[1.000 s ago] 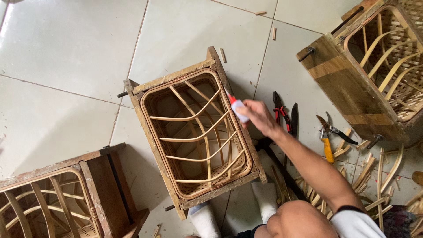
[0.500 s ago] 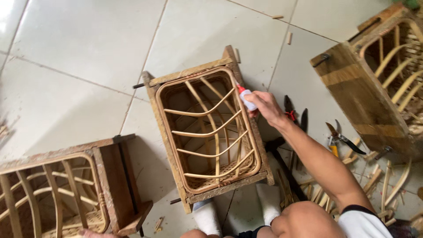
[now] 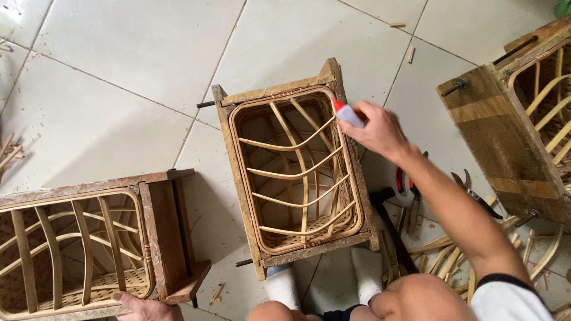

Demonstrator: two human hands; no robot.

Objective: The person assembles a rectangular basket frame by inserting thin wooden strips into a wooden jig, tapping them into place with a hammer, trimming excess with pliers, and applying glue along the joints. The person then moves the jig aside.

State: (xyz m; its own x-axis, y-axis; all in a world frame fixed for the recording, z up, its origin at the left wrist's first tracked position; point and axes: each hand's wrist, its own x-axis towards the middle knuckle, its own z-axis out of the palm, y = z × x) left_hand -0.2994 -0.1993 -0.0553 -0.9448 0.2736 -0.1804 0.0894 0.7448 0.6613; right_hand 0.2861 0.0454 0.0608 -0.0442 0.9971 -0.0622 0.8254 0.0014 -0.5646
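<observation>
My right hand [image 3: 376,129] holds a small white glue bottle with a red tip [image 3: 346,114]. The tip touches the upper right corner of the rattan rim inside a wooden box frame [image 3: 295,172] that stands on the floor between my white-socked feet [image 3: 324,279]. My left hand [image 3: 147,307] rests at the bottom edge of the picture, fingers on the lower edge of a second wooden frame with a rattan basket [image 3: 89,241] at the left.
A third wooden frame with rattan [image 3: 517,125] stands at the right. Red-handled pliers [image 3: 407,181], cutters [image 3: 473,193] and loose rattan strips [image 3: 452,249] lie on the white tiled floor right of my feet. Small wood scraps [image 3: 410,54] lie farther out.
The view has shifted right and down, so the middle frame sits more central. My right hand stays at the frame's upper right corner with the glue bottle. My left hand now shows on the left frame.
</observation>
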